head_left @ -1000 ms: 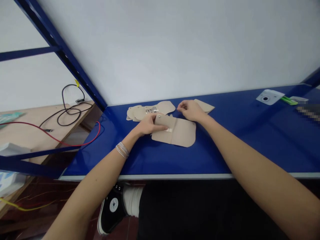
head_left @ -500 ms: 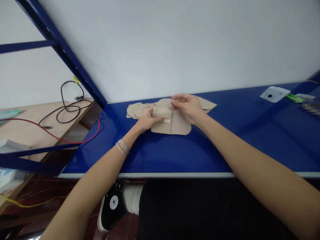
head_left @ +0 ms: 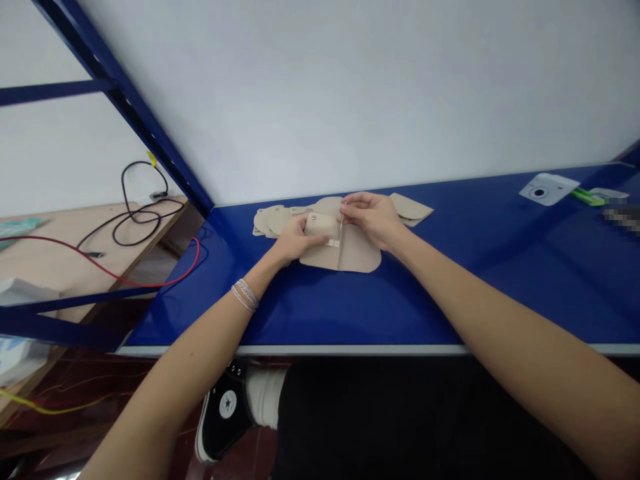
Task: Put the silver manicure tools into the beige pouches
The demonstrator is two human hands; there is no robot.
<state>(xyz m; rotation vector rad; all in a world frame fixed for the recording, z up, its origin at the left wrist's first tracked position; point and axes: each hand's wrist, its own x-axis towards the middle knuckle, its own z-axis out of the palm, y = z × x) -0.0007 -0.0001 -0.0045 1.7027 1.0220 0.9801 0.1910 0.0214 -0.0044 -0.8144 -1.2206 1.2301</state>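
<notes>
My left hand (head_left: 294, 240) is closed on the left part of a beige flat piece (head_left: 363, 250), possibly card or leather, with rounded corners. Its thumb lies across the surface by a short pale strip (head_left: 332, 243), and a small metal stud (head_left: 313, 217) shows near the upper corner. A crease or edge runs down the middle of the piece. Over this line, the fingertips of my right hand (head_left: 373, 215) pinch a thin needle-like rod (head_left: 341, 223) pointing down. I cannot make out whether its tip touches the piece.
Behind my hands lie several similar beige pieces (head_left: 273, 220), and another (head_left: 411, 208) is on the right. The blue table (head_left: 350, 313) meets a white wall. At the right are a white packet (head_left: 547, 189) and a green-handled tool (head_left: 587, 196). Cables (head_left: 135, 213) trail over a wooden bench at left.
The rod in my right fingers now shows more plainly, slanting down over the middle line. The beige piece has shifted slightly left and tilted a little. My left hand keeps its grip.
</notes>
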